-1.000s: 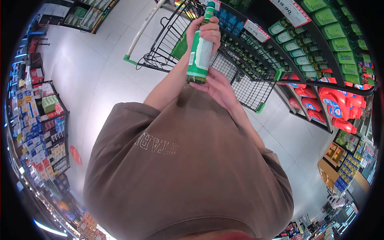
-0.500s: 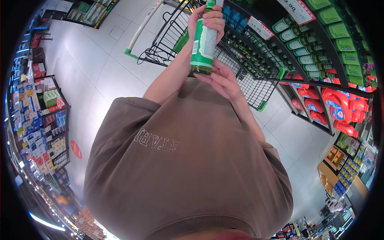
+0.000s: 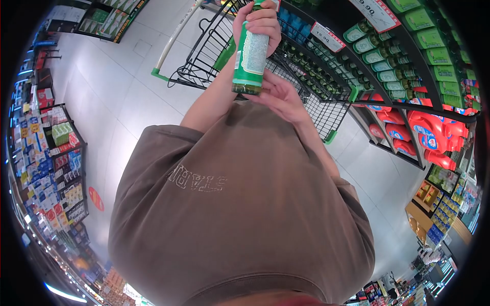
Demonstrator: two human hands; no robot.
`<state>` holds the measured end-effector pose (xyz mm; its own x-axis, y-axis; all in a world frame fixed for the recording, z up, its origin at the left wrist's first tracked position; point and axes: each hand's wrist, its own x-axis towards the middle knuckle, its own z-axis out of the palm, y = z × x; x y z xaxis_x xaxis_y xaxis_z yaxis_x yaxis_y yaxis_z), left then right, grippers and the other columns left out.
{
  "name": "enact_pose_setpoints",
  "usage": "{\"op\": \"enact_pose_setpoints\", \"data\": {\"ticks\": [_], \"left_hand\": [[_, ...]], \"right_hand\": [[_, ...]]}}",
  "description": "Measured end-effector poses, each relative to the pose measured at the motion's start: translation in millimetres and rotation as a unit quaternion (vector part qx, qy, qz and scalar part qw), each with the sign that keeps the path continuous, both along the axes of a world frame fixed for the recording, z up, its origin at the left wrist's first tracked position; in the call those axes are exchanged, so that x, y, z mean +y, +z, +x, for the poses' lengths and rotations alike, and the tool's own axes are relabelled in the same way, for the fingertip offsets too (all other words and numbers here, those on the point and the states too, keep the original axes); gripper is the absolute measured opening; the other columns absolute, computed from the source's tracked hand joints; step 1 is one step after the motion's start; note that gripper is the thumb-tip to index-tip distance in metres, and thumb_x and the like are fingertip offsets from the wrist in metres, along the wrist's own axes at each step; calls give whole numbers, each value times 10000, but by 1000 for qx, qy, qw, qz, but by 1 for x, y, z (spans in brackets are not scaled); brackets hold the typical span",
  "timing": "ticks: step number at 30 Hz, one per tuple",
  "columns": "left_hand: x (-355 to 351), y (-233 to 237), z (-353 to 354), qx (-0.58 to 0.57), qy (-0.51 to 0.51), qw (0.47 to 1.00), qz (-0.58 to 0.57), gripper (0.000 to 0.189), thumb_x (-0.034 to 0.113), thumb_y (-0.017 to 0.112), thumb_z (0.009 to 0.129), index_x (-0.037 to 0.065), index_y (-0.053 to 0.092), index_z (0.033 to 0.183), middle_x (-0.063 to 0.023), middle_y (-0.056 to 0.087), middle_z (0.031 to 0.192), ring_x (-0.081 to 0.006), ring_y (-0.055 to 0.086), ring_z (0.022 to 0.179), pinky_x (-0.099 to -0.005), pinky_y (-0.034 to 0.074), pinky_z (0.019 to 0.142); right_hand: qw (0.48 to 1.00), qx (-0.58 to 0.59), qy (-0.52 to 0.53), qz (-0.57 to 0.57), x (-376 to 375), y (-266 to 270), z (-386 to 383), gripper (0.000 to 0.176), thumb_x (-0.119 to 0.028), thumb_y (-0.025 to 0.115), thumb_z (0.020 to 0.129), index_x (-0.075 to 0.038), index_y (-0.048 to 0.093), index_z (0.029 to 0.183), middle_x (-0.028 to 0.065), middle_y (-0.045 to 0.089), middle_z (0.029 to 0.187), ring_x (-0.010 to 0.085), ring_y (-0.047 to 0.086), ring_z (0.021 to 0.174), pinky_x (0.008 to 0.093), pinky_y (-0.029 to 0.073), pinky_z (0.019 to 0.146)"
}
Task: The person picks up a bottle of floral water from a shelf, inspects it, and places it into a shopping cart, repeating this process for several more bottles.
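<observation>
A glass bottle point(image 3: 250, 58) with a green label, a pale panel of small print and a barcode is held up in front of my chest. My left hand point(image 3: 260, 25) wraps its fingers round the upper part, hiding much of the neck. Down at the dark base, my right hand point(image 3: 280, 97) steadies the bottle with thumb and fingers, some of them partly behind it. Just beyond both hands stands a black wire shopping cart point(image 3: 326, 115) with green corners.
Shelves on the right hold rows of similar green bottles point(image 3: 385, 66), green boxes point(image 3: 441, 56) and red jugs point(image 3: 429, 130). Price signs point(image 3: 375, 13) hang on the shelf edges. Packed shelves point(image 3: 66, 163) line the left, across a pale tiled floor point(image 3: 117, 102).
The bottle and both hands have shifted slightly to the left in the view. My left hand still grips the upper part, and my right hand stays at the base.
</observation>
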<state>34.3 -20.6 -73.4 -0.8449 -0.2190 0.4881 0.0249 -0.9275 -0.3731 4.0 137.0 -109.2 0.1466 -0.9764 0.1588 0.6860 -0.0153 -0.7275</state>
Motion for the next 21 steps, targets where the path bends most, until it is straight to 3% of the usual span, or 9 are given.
{"op": "enact_pose_setpoints", "data": {"ticks": [6,8,9,11,21], "left_hand": [[-7,-3,5,31,-5,999,-3,141,157,506,876,33,447,908,-25,538,635,-113,541,537,-225,506,545],[-2,2,6,47,12,998,31,198,135,519,875,-30,478,976,-110,562,732,-217,569,629,-310,508,601],[-3,2,6,45,12,998,32,198,135,519,875,-30,478,976,-110,562,732,-217,569,629,-310,508,601],[-4,1,4,16,36,999,29,136,127,511,882,9,460,925,-3,492,607,-98,501,516,-221,479,501],[-9,-1,-2,9,51,998,25,212,147,495,893,-36,450,991,-35,511,635,-126,520,530,-243,493,512]], "right_hand": [[1000,11,-3,5,-9,-3,4,678,-30,579,871,77,170,1402,176,418,1341,249,451,1232,408,395,1030],[999,-9,-20,30,-11,-3,5,633,71,577,837,62,262,1386,140,464,1307,198,493,1167,322,445,965],[999,-11,-21,31,-12,-4,4,633,71,577,837,62,262,1386,140,464,1307,198,493,1167,322,445,965],[999,22,-38,27,-13,-6,3,647,83,585,825,57,266,1388,140,497,1275,182,513,1139,302,451,937],[999,-9,-33,35,-18,-13,-2,652,72,593,817,56,274,1386,157,520,1250,180,530,1120,292,467,913]]}}
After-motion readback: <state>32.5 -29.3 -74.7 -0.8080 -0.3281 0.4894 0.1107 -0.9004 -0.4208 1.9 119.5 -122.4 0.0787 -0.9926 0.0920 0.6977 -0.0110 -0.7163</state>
